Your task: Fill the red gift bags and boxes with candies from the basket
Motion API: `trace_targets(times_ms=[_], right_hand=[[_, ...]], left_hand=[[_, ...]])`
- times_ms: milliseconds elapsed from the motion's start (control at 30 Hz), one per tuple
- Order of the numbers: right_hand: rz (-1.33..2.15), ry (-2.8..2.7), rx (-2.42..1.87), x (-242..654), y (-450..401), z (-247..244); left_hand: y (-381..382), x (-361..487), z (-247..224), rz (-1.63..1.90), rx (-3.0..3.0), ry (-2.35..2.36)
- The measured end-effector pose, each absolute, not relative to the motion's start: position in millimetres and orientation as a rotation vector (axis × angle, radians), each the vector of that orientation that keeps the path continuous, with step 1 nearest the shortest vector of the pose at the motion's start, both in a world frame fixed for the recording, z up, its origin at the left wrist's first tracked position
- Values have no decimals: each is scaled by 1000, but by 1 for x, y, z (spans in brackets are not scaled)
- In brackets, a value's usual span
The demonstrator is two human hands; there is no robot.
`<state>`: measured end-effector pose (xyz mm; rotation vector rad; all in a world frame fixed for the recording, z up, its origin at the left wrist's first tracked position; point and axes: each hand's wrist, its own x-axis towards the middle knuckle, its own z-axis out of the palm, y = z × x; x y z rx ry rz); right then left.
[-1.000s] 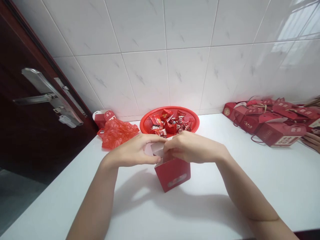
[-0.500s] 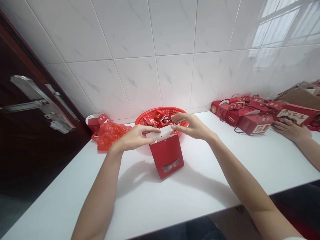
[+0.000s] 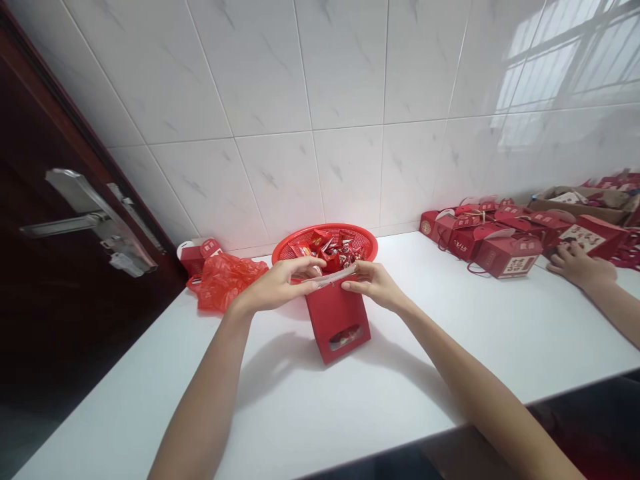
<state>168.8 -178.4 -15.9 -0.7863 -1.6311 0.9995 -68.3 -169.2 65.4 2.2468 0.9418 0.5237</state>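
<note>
A tall red gift box point(image 3: 336, 311) stands slightly tilted on the white table, with a small clear window low on its front. Something colourful shows through that window. My left hand point(image 3: 280, 285) pinches the left end of the box's top edge between thumb and fingers. At the right end of the same edge, my right hand point(image 3: 375, 285) grips with the thumb in front and the fingers behind. Between them the pale inner side of the top flap shows as a narrow strip. Right behind the box is a red plastic basket point(image 3: 280, 253) holding wrapped red sweets point(image 3: 345, 249).
A crumpled red plastic bag point(image 3: 227, 283) and a small red box point(image 3: 193, 259) lie left by the dark door point(image 3: 45, 300). Several red handled boxes point(image 3: 507, 257) crowd the right side, where another person's hand point(image 3: 583, 267) rests. A cardboard box point(image 3: 587, 212) stands behind.
My right hand has come down onto the box's top edge. The white flaps that stood up and open are now drawn together into a thin strip. The view has shifted slightly.
</note>
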Motion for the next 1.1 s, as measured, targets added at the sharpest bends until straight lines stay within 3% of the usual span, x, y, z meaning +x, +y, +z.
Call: trace_targets(times_ms=[833, 1100], right_hand=[[798, -1490, -829, 165, -188, -31], [950, -1447, -809, 171, -188, -30]], left_hand=[[-174, -50, 15, 805, 2214, 1069], [-172, -53, 7, 959, 1977, 1064]])
